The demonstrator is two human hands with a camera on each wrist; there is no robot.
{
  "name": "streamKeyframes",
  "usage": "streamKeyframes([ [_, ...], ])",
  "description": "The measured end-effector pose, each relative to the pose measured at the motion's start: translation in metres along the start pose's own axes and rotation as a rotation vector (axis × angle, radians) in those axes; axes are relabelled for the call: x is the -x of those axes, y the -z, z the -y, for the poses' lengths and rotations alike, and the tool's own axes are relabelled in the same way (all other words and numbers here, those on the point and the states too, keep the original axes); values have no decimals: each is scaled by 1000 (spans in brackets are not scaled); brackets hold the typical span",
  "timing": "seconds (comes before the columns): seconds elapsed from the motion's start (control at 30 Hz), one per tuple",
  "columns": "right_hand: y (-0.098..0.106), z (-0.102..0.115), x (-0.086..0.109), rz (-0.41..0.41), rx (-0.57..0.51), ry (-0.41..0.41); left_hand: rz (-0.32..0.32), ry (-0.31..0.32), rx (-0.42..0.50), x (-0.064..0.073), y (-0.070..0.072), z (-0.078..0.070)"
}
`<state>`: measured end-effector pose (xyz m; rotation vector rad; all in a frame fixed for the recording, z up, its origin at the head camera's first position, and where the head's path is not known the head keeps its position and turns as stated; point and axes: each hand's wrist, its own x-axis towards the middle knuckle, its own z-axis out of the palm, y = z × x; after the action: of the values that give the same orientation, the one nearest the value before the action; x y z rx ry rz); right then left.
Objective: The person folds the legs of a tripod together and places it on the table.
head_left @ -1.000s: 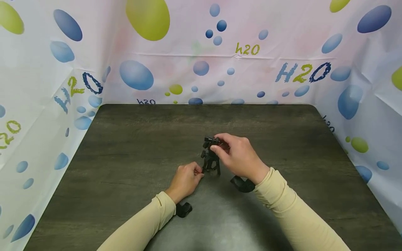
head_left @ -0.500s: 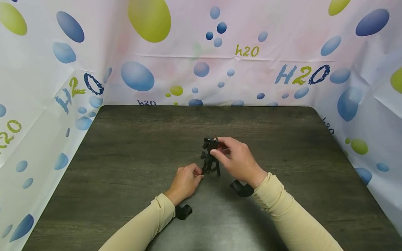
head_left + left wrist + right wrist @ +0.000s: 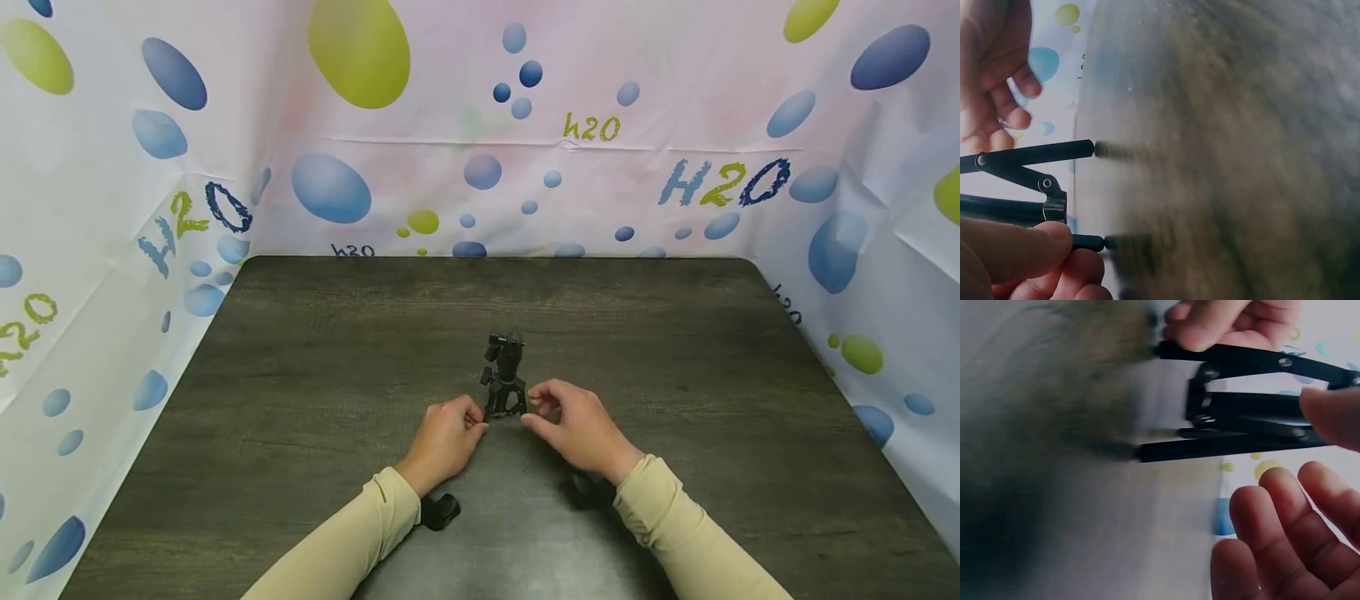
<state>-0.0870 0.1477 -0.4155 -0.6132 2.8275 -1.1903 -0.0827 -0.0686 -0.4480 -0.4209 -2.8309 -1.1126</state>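
Observation:
A small black tripod [image 3: 509, 360] stands upright near the middle of the table, its legs spread and its head on top. My left hand [image 3: 442, 439] pinches the lower end of its left leg between thumb and fingers; the left wrist view shows that grip just above the foot [image 3: 1090, 242]. Close to the right leg, my right hand [image 3: 581, 427] has its thumb and fingers apart. In the right wrist view the thumb [image 3: 1334, 415] overlaps the tripod's legs [image 3: 1200, 450], while the other fingers spread loosely below them.
The dark wood-look table [image 3: 337, 333] extends around both hands. A white sheet [image 3: 420, 108] with blue and green spots and H2O lettering borders it at the back and sides. Black wrist devices [image 3: 440, 511] hang under both cuffs.
My right hand has let go of the tripod's upper part and moved down beside the right leg. My left hand keeps its pinch on the left leg, and the tripod stays in place.

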Motion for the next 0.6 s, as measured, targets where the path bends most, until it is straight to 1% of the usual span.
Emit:
streamKeyframes([
  [0.13,-7,-9,3,-9,15,-16,7,-1,3,0,0,0],
  [0.3,-13,-16,4,-14,17,25,6,-9,1,0,0,1],
  [0.47,-17,-17,3,-34,25,36,10,-12,4,0,0,2],
  [0.6,-19,-17,1,-58,46,21,11,-14,10,0,0,2],
])
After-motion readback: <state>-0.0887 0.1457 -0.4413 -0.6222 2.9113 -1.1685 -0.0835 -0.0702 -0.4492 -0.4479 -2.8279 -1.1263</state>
